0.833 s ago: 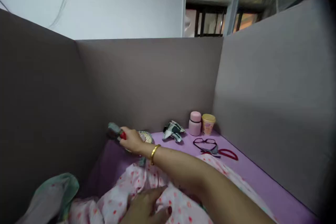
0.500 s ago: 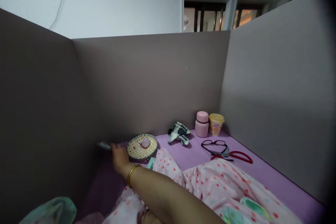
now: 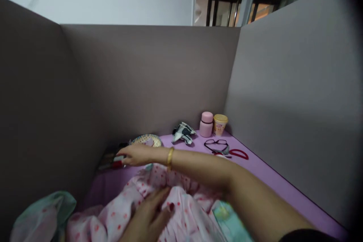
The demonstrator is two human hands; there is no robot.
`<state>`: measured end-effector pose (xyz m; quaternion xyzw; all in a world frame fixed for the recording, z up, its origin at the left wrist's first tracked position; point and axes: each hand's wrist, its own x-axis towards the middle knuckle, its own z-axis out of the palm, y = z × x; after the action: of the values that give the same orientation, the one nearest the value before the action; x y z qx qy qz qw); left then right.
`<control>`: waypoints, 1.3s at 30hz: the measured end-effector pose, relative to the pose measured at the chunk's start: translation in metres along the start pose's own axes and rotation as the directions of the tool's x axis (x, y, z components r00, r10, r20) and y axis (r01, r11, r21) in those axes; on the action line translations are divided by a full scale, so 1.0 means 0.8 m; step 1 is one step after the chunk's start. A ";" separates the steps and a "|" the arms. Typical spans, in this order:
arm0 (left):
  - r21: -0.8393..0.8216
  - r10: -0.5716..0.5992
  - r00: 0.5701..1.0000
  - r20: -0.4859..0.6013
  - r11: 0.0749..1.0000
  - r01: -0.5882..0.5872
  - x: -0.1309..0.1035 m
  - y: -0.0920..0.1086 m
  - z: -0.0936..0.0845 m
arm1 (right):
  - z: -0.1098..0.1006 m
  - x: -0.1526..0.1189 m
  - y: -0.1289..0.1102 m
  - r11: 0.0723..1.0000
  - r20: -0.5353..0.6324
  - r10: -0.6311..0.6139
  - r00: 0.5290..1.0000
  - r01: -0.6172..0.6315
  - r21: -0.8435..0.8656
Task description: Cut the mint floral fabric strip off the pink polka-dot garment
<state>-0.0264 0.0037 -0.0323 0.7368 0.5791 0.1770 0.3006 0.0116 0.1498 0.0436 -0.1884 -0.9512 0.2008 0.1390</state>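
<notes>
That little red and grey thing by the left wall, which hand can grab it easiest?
Probably the right hand: it reaches across and its fingertips already touch the red and grey thing. The left hand lies flat on the pink dotted cloth, farther back.

Grey walls [image 3: 147,79] close the purple table [image 3: 263,174] on the left, far and right sides. The far edge is crowded — basket [image 3: 146,140], checked cloth [image 3: 183,133], pink jar [image 3: 206,124], yellow cup [image 3: 220,124], glasses [image 3: 216,145]. Pink fabric [image 3: 181,204] fills the near left — a bare strip runs along the right.
</notes>
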 end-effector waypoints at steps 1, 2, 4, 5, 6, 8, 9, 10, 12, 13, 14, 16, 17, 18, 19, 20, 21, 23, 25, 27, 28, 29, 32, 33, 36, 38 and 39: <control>-0.021 0.007 1.000 -0.023 1.000 -0.007 -0.009 -0.002 -0.011 | -0.023 -0.034 -0.008 1.000 0.028 0.001 1.000 -0.001 -0.006; -0.035 0.014 0.998 -0.062 0.999 -0.016 -0.018 -0.005 -0.023 | -0.042 -0.071 -0.017 1.000 0.055 -0.004 0.998 0.004 -0.005; -0.064 -0.004 0.985 -0.171 0.998 -0.007 -0.039 -0.011 -0.048 | -0.065 -0.149 -0.041 1.000 0.118 -0.016 0.993 0.014 0.013; -0.073 0.001 0.978 -0.210 0.997 -0.016 -0.051 -0.012 -0.060 | -0.067 -0.185 -0.054 0.999 0.151 -0.030 0.988 0.025 0.038; -0.071 -0.002 0.982 -0.191 0.997 -0.011 -0.063 -0.009 -0.069 | -0.063 -0.218 -0.067 0.998 0.154 -0.036 0.987 0.028 0.055; -0.055 -0.053 0.989 -0.136 0.997 0.046 -0.088 0.005 -0.076 | -0.042 -0.269 -0.087 0.998 0.168 -0.066 0.984 0.067 0.001; -0.027 -0.065 0.995 -0.079 0.998 0.063 -0.099 0.015 -0.073 | -0.029 -0.286 -0.094 0.993 0.194 -0.088 0.977 0.102 -0.062; 0.017 -0.069 0.998 -0.012 0.997 0.069 -0.107 0.026 -0.067 | -0.018 -0.297 -0.098 0.989 0.186 -0.091 0.978 0.112 -0.102; 0.143 -0.051 0.994 0.099 0.989 0.037 -0.117 0.044 -0.050 | -0.005 -0.306 -0.099 0.997 0.107 -0.065 0.992 0.070 -0.043; 0.200 -0.034 0.994 0.101 0.980 0.013 -0.118 0.049 -0.043 | -0.005 -0.305 -0.096 0.998 0.030 -0.010 1.000 0.008 0.066; 0.247 -0.013 0.998 0.065 0.969 -0.004 -0.116 0.051 -0.039 | -0.009 -0.302 -0.093 0.975 -0.052 0.071 0.996 -0.058 0.214; 0.257 0.068 0.989 -0.131 0.966 -0.032 -0.110 0.049 -0.045 | -0.026 -0.293 -0.084 0.853 -0.185 0.271 0.945 -0.147 0.500; 0.246 0.089 0.979 -0.184 0.968 -0.042 -0.106 0.048 -0.053 | -0.037 -0.289 -0.080 0.793 -0.226 0.346 0.911 -0.155 0.589; 0.223 0.118 0.965 -0.234 0.973 -0.065 -0.102 0.048 -0.064 | -0.048 -0.286 -0.076 0.756 -0.262 0.391 0.882 -0.146 0.638; 0.179 0.141 0.949 -0.281 0.980 -0.092 -0.099 0.049 -0.076 | -0.059 -0.284 -0.074 0.744 -0.300 0.416 0.859 -0.131 0.655; 0.130 0.141 0.938 -0.316 0.986 -0.105 -0.096 0.053 -0.087 | -0.068 -0.283 -0.073 0.748 -0.345 0.429 0.834 -0.114 0.654; 0.068 0.128 0.927 -0.353 0.992 -0.111 -0.093 0.059 -0.095 | -0.075 -0.285 -0.075 0.769 -0.409 0.439 0.800 -0.098 0.632; -0.048 0.054 0.912 -0.406 0.996 -0.080 -0.090 0.074 -0.104 | -0.080 -0.293 -0.085 0.853 -0.559 0.401 0.726 -0.073 0.517; -0.123 -0.017 0.902 -0.431 0.992 -0.040 -0.088 0.089 -0.103 | -0.073 -0.303 -0.101 0.959 -0.640 0.224 0.735 -0.047 0.281; -0.145 -0.053 0.885 -0.462 0.989 -0.017 -0.087 0.103 -0.100 | -0.058 -0.311 -0.115 1.000 -0.568 -0.011 0.823 0.000 -0.021; -0.148 -0.059 0.874 -0.482 0.989 -0.015 -0.087 0.109 -0.099 | -0.052 -0.312 -0.119 0.991 -0.519 -0.077 0.851 0.009 -0.132; -0.147 -0.060 0.863 -0.502 0.989 -0.018 -0.087 0.115 -0.099 | -0.049 -0.312 -0.119 0.981 -0.500 -0.097 0.861 -0.002 -0.194; -0.005 0.032 0.836 -0.547 0.999 -0.042 -0.084 0.131 -0.103 | -0.066 -0.303 -0.110 0.994 -0.606 0.112 0.788 -0.083 0.075; 0.126 0.101 0.836 -0.539 0.991 -0.038 -0.082 0.134 -0.103 | -0.080 -0.300 -0.105 0.960 -0.620 0.225 0.752 -0.061 0.275; 0.577 0.270 0.859 -0.435 0.816 0.036 -0.075 0.130 -0.100 | -0.130 -0.295 -0.102 0.691 -0.551 0.479 0.684 0.093 0.717; 0.700 0.224 0.890 -0.397 0.701 0.135 -0.077 0.113 -0.097 | -0.160 -0.298 -0.109 0.584 -0.537 0.554 0.636 0.163 0.795; 0.705 0.168 0.894 -0.416 0.680 0.200 -0.081 0.101 -0.095 | -0.173 -0.302 -0.115 0.563 -0.545 0.575 0.611 0.189 0.805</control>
<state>-0.0297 -0.0525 0.0834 0.7277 0.6605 0.0925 -0.1600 0.2463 0.0171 0.1600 -0.2868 -0.5653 0.5221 0.5706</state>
